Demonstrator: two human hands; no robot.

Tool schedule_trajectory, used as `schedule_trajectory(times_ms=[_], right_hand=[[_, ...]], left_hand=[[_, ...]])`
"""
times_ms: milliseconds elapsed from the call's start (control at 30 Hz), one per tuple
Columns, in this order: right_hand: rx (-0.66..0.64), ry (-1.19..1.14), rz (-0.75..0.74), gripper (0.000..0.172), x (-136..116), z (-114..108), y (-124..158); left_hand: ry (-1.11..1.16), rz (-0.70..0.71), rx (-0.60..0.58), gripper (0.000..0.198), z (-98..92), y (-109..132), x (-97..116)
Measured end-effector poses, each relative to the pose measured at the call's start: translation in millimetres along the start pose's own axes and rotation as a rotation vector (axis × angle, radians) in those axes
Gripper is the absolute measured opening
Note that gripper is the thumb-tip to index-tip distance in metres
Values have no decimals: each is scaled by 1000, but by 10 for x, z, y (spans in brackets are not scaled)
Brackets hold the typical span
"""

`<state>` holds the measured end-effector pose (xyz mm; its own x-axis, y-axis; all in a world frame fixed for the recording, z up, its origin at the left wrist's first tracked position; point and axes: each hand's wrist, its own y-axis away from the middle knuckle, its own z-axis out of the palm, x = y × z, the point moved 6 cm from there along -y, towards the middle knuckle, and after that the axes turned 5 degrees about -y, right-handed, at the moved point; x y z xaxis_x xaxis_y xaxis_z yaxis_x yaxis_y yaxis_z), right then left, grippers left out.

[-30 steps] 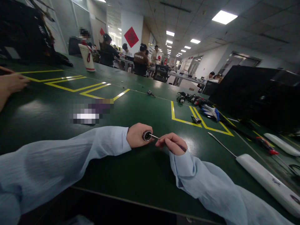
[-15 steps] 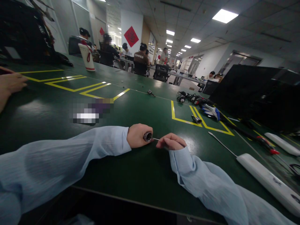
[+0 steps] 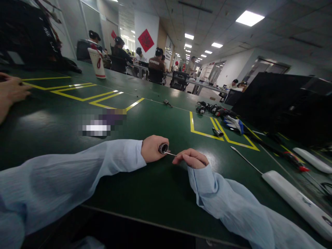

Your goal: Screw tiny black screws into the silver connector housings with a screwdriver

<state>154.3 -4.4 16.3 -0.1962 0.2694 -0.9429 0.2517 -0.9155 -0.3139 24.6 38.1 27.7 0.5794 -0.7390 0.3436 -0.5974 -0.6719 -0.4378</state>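
My left hand (image 3: 153,148) is wrapped round a dark, hollow metal cylinder (image 3: 163,148), its round opening facing me. In my right hand (image 3: 190,158), closed in a pinch, is a thin metal rod (image 3: 171,154). The rod's far tip reaches the rim or mouth of the cylinder; how deep it goes I cannot tell. Both hands are just above the green table (image 3: 155,186), close to its front edge. Another metal cylinder (image 3: 218,132) lies on the table to the right, by yellow tape.
On the right lie a white tool (image 3: 295,204) with a thin shaft, a blue and white glove (image 3: 233,123), dark connectors (image 3: 207,108) and a red-tipped tool (image 3: 295,161). A paper cup (image 3: 97,63) stands back left. Another person's hand (image 3: 14,90) is at the left edge.
The rod's tip has shifted slightly at the mouth of the cylinder, and my right hand has moved a little. My left hand keeps its hold, nearly still.
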Motion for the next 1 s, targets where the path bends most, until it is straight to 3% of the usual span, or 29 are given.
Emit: schedule_trajectory(times_ms=[200,367,467,700,900,1000], right_hand=[[30,-69,-52,12,6,4,4],[98,37,-72,13,-17,-21,2],[70,96,-23,15,4,-16,-4],[24,-257,137,10,180,-17,-57],[9,-425,129,11,231,0,-97],[-6,-402,86,12,230,-2,-90]], left_hand=[[67,11,-1,16,5,-7,9],[51,6,-14,17,12,0,2],[14,26,-41,16,28,7,9],[86,36,13,16,-7,-3,11],[174,37,35,19,-12,-16,2],[174,36,39,19,-17,-12,14]])
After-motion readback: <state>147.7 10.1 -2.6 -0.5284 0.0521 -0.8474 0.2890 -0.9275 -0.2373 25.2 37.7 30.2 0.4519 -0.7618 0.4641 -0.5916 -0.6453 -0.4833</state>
